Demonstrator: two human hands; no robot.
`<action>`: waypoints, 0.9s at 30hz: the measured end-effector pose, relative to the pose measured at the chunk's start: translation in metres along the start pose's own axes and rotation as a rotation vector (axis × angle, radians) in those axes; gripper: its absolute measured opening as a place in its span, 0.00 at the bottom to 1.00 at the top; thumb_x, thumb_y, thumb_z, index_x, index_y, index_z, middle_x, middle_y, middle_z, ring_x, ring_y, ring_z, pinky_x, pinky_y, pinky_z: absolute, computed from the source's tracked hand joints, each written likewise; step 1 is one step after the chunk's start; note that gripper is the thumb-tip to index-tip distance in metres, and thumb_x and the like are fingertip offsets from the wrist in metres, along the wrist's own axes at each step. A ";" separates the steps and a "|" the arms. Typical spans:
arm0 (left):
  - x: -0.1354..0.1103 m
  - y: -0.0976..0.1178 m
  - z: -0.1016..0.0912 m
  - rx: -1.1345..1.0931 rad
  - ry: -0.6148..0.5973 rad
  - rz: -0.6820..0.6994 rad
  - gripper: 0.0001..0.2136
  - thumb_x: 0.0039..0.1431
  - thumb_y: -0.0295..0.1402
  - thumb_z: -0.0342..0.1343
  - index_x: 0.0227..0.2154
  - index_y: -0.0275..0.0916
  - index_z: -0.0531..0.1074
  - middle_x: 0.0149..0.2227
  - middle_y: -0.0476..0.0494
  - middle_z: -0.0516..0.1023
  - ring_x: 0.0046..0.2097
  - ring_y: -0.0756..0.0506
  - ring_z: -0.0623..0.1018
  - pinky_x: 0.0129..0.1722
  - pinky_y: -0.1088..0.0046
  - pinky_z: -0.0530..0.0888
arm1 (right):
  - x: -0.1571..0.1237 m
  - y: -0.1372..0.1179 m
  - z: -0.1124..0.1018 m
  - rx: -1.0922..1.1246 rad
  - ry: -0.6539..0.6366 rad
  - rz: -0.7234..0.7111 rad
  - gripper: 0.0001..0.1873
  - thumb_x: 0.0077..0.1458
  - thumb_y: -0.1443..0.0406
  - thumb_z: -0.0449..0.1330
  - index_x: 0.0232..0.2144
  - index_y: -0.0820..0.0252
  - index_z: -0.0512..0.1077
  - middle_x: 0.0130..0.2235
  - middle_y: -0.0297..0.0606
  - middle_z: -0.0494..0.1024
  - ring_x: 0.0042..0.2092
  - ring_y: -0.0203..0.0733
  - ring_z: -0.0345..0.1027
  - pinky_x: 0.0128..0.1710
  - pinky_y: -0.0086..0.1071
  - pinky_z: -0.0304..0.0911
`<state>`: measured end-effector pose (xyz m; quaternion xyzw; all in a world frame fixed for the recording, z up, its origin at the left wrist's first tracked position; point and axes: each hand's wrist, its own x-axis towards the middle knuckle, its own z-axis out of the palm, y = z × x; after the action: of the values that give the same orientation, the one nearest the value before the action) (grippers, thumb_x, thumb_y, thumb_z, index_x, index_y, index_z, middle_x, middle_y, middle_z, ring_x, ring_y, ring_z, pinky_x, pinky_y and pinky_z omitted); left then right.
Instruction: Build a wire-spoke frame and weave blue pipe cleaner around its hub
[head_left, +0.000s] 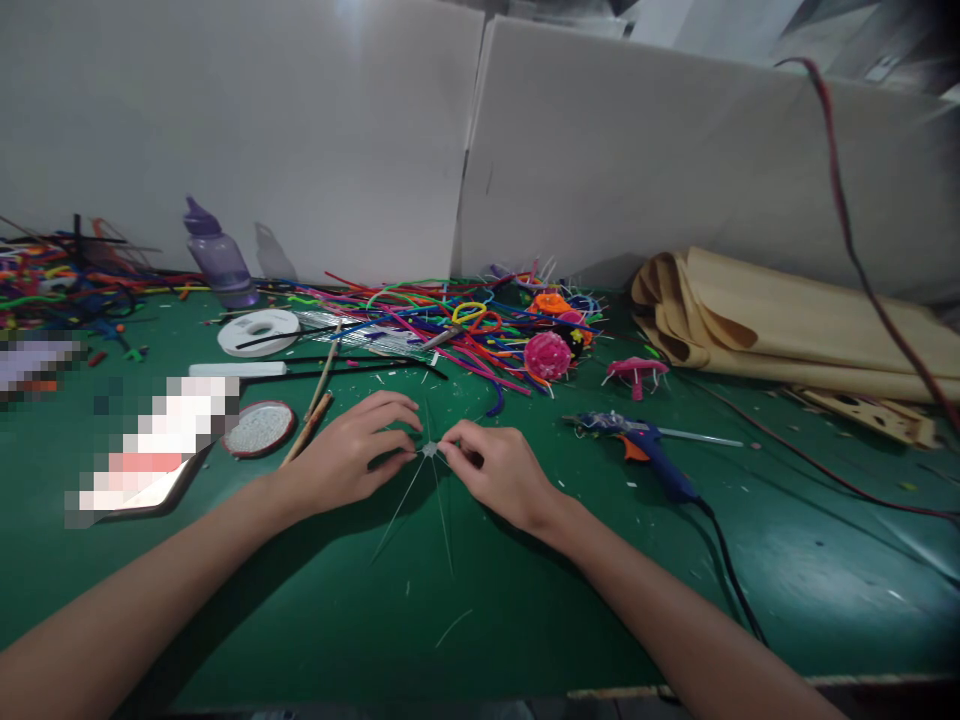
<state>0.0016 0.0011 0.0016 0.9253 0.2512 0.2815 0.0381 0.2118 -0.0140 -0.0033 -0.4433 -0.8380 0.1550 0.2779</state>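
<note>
Head view: the person's left hand and right hand meet just below the middle of the frame. Thumb and fingertips of each are pinched together on a tiny wire star that sits low on the green table.

Progress looks early-ish. A few thin, stiff, pale spokes already fan out from the hub toward the bottom of the frame, but it's bare, with nothing fuzzy on it. It's too small to tell if the hub is glued or just twisted.

Compare the pink spiky ball up in the centre, round and fluffy with white spines poking out. Behind that is a tangled pile of pipe cleaners, soft, bendy and every colour. A blue-and-orange glue gun lies on its side right of centre, untouched. At right there are floppy tan paper rolls, and at upper left a translucent purple bottle.
</note>
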 end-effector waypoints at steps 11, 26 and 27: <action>-0.001 0.000 0.001 0.002 -0.004 -0.003 0.04 0.55 0.25 0.52 0.29 0.37 0.71 0.40 0.42 0.73 0.51 0.43 0.66 0.49 0.61 0.68 | 0.001 -0.003 -0.001 0.017 0.014 0.056 0.08 0.54 0.64 0.53 0.27 0.59 0.70 0.19 0.28 0.69 0.20 0.29 0.59 0.23 0.24 0.48; 0.000 0.000 0.001 0.007 -0.016 -0.009 0.05 0.55 0.25 0.51 0.29 0.37 0.71 0.40 0.42 0.72 0.51 0.43 0.66 0.49 0.61 0.68 | 0.001 -0.003 0.000 0.025 0.012 0.081 0.07 0.53 0.64 0.53 0.27 0.59 0.69 0.18 0.28 0.67 0.20 0.28 0.56 0.22 0.24 0.47; 0.000 0.000 0.001 0.009 -0.016 -0.011 0.04 0.55 0.25 0.51 0.29 0.37 0.71 0.40 0.42 0.72 0.51 0.43 0.66 0.49 0.61 0.67 | 0.001 -0.003 -0.001 0.025 0.012 0.080 0.07 0.53 0.64 0.54 0.27 0.59 0.69 0.18 0.28 0.67 0.20 0.28 0.56 0.22 0.24 0.47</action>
<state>0.0018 0.0007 0.0008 0.9264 0.2570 0.2726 0.0374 0.2098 -0.0145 -0.0011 -0.4738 -0.8160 0.1737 0.2820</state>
